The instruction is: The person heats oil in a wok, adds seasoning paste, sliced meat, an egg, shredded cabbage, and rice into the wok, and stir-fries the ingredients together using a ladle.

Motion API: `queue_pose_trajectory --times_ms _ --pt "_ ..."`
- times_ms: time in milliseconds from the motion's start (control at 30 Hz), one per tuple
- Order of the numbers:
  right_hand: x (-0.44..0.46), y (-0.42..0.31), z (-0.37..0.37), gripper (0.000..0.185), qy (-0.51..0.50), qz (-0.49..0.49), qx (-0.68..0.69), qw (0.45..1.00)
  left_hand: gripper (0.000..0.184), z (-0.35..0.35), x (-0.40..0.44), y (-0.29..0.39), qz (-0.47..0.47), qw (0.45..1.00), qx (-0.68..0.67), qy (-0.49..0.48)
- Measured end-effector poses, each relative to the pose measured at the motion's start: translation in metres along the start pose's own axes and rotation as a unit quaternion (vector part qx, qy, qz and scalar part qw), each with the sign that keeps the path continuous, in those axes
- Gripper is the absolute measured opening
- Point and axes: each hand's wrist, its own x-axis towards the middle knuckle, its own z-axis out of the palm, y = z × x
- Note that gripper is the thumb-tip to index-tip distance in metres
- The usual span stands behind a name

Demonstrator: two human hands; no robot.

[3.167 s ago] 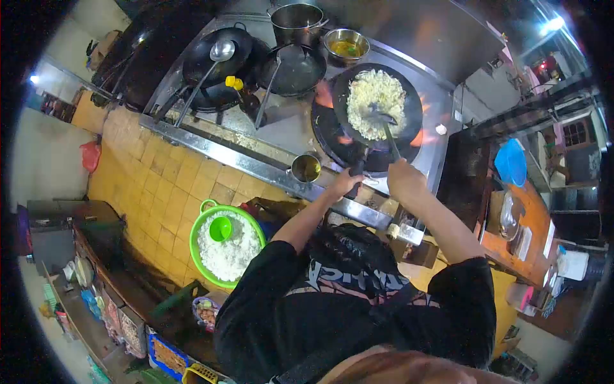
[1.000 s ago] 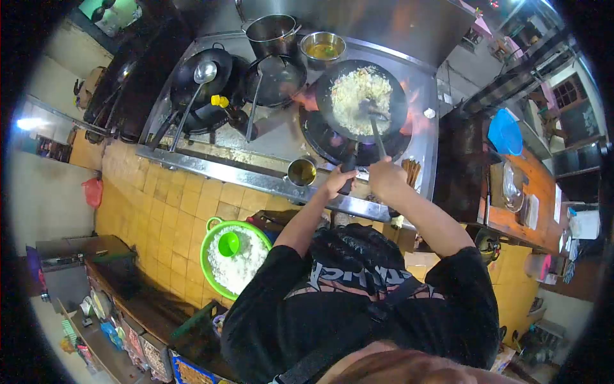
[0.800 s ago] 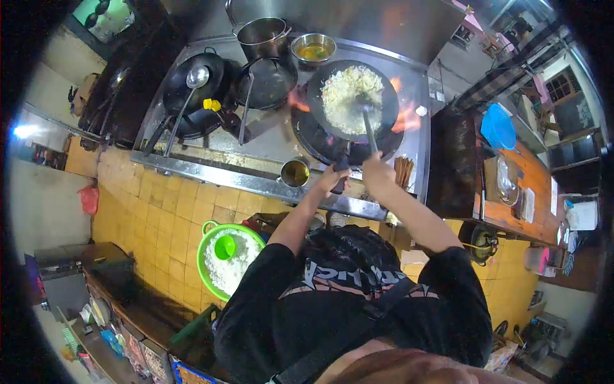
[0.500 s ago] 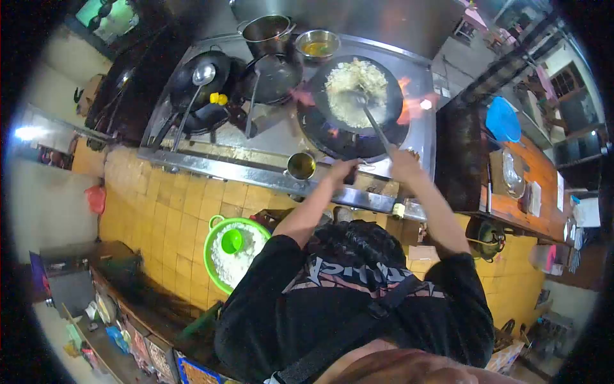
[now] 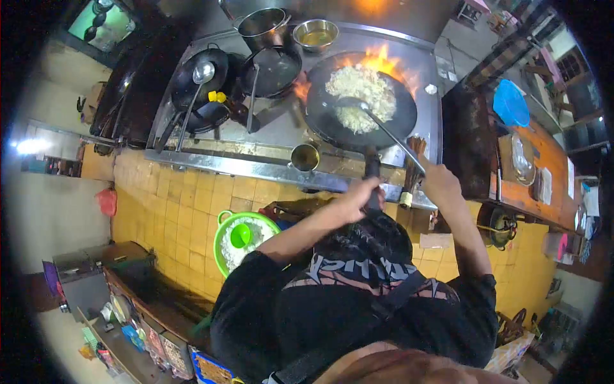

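Observation:
My left hand (image 5: 358, 200) is wrapped round the dark handle of a large black wok (image 5: 320, 121). In the wok lies a heap of pale fried rice (image 5: 374, 89), or a similar chopped food. My right hand (image 5: 441, 184) grips the long handle of a metal ladle (image 5: 391, 136), whose bowl rests in the left part of the heap. Orange flames (image 5: 384, 63) rise along the wok's far rim.
Left of the wok are more dark pans (image 5: 272, 73), a spare ladle (image 5: 203, 72), a pot (image 5: 262, 31) and a steel bowl (image 5: 316, 35). A small metal cup (image 5: 304, 157) stands near the front edge. A green basin (image 5: 221, 253) of white rice is at lower left.
My left hand has drawn the wok handle toward me, and the wok now tilts. The ladle and my right hand have shifted right and nearer. Flames flare higher at the far rim.

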Motion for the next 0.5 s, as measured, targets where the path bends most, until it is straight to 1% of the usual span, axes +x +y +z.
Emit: queue_pose_trajectory --times_ms 67,100,133,167,200,233,267,333,367,400,467,500 --pt "-0.001 -0.006 0.006 0.061 0.001 -0.008 0.040 0.999 0.022 0.021 -0.029 0.000 -0.006 0.999 0.049 -0.014" --pt "-0.004 -0.006 0.008 0.057 0.017 -0.026 0.031 0.999 0.022 0.016 -0.018 0.007 -0.033 0.998 0.045 0.009" --pt "-0.005 -0.006 0.013 0.057 0.011 -0.027 0.032 0.999 0.023 -0.002 0.011 0.016 -0.035 0.999 0.006 -0.025" --pt "-0.003 -0.006 0.017 0.050 0.025 -0.035 0.019 0.999 0.024 -0.009 0.023 0.034 0.030 0.996 0.078 0.017" --pt "0.000 -0.004 0.023 0.043 0.040 -0.042 0.006 0.998 0.024 -0.029 0.046 0.044 0.027 0.997 0.057 0.035" --pt "0.015 0.006 0.048 0.045 0.080 -0.048 -0.028 0.995 0.024 -0.052 0.070 0.034 0.060 0.996 0.060 0.007" --pt "0.015 0.007 0.055 0.045 0.077 -0.047 -0.028 0.995 0.024 -0.066 0.083 0.025 0.094 0.993 0.062 -0.022" --pt "0.036 0.013 0.040 0.045 0.104 0.004 -0.048 0.993 0.021 -0.031 0.028 0.006 0.038 0.999 -0.019 -0.032" --pt "0.035 0.020 0.027 0.045 0.099 0.015 -0.066 0.993 0.018 -0.026 0.013 -0.002 -0.024 0.995 -0.069 -0.065" --pt "0.020 0.021 0.010 0.045 0.098 0.015 -0.067 0.993 0.017 -0.009 -0.014 0.005 -0.047 0.997 -0.023 -0.056" --pt "-0.009 0.022 -0.021 0.045 0.165 -0.009 0.030 0.986 0.016 -0.018 0.003 0.009 -0.039 0.999 0.024 -0.028" --pt "-0.016 0.025 -0.015 0.045 0.157 -0.013 0.028 0.987 0.016 -0.038 0.030 0.002 0.015 0.999 0.006 -0.037"
